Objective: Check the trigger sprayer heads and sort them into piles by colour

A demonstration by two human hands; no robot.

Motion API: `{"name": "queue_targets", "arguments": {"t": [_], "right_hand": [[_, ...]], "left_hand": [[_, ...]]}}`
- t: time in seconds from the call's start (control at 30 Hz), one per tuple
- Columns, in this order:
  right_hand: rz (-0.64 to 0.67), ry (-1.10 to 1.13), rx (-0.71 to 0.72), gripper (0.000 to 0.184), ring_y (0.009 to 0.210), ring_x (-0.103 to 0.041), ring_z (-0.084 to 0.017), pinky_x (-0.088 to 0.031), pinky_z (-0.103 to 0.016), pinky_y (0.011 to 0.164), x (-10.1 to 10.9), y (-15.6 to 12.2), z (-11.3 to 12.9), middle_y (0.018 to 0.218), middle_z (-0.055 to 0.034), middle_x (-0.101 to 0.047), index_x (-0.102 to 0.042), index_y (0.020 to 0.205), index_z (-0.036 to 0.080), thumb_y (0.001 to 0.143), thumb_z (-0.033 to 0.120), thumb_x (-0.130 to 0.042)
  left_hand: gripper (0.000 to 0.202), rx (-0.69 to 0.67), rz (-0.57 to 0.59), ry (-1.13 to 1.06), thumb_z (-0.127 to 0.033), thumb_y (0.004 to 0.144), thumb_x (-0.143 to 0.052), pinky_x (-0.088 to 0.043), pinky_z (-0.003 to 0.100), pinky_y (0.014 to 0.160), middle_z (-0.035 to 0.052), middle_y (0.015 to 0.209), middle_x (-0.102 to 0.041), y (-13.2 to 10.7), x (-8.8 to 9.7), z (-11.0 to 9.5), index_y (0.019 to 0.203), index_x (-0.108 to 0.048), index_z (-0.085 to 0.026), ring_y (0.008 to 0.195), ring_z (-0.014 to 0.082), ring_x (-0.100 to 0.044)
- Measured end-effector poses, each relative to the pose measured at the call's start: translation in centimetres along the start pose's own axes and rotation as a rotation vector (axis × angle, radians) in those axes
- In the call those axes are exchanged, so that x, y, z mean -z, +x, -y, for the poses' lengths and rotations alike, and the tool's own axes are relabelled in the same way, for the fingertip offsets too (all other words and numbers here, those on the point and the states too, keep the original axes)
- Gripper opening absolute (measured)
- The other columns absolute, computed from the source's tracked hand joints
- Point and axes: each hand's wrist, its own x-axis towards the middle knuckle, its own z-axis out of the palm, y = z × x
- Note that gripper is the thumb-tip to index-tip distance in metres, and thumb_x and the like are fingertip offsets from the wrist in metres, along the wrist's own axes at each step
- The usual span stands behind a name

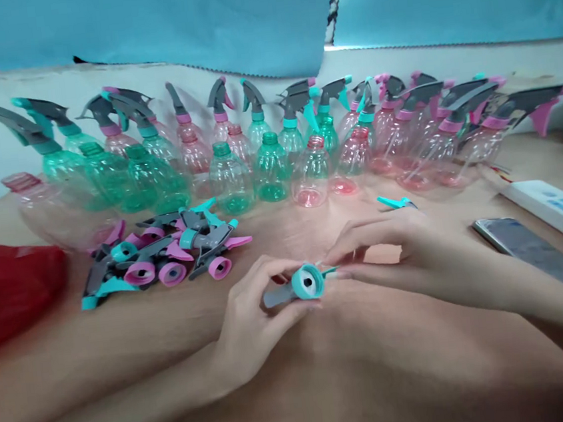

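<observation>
My left hand (245, 319) is closed around a grey spray head (276, 297), whose teal screw collar faces me with its opening showing. On the right side of that collar, my right hand (412, 258) pinches the teal trigger (330, 271) between thumb and fingers. A loose teal trigger piece (394, 202) lies on the table just beyond my right hand. Left of my hands is a pile of grey spray heads (165, 250) with pink and teal collars and triggers.
Uncapped green bottles (272, 168) and pink bottles (311, 171) stand behind my hands. Behind them runs a row of bottles fitted with spray heads (294, 99). A phone (531, 245) and a white power strip (557, 209) lie at right, a red bag (12, 286) at left.
</observation>
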Motion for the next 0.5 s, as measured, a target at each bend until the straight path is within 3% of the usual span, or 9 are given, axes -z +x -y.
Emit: {"name": "queue_targets", "arguments": {"t": [0.1, 0.2, 0.5], "right_hand": [[-0.067, -0.092, 0.141, 0.005, 0.07, -0.06, -0.01, -0.045, -0.022, 0.065, -0.3, 0.4, 0.5, 0.078, 0.004, -0.067, -0.067, 0.083, 0.022, 0.084, 0.021, -0.062], [-0.034, -0.115, 0.212, 0.006, 0.066, -0.056, -0.008, -0.043, -0.02, 0.06, -1.2, 0.8, 0.4, 0.075, 0.0043, -0.064, -0.065, 0.082, 0.02, 0.083, 0.016, -0.061], [0.053, 0.136, 0.069, 0.007, 0.056, -0.049, -0.004, -0.038, -0.015, 0.053, -2.3, 1.0, -0.6, 0.064, 0.0066, -0.058, -0.062, 0.073, 0.018, 0.078, 0.013, -0.064]], "left_hand": [[0.031, -0.15, 0.003, 0.068, -0.022, 0.078, -0.071, -0.047, 0.026, 0.07, -0.0011, 0.086, -0.06, 0.4, 0.5, 0.3, 0.106, -0.057, -0.022, 0.079, 0.0131, -0.055], [0.03, -0.191, 0.016, 0.089, -0.023, 0.08, -0.069, -0.046, 0.027, 0.069, 0.0001, 0.084, -0.059, 0.6, 0.8, 0.6, 0.107, -0.056, -0.021, 0.08, 0.0139, -0.053], [0.021, -0.197, 0.074, 0.105, -0.03, 0.086, -0.061, -0.049, 0.031, 0.066, 0.0021, 0.086, -0.063, 0.8, 0.9, 0.5, 0.107, -0.057, -0.026, 0.081, 0.017, -0.057]]}}
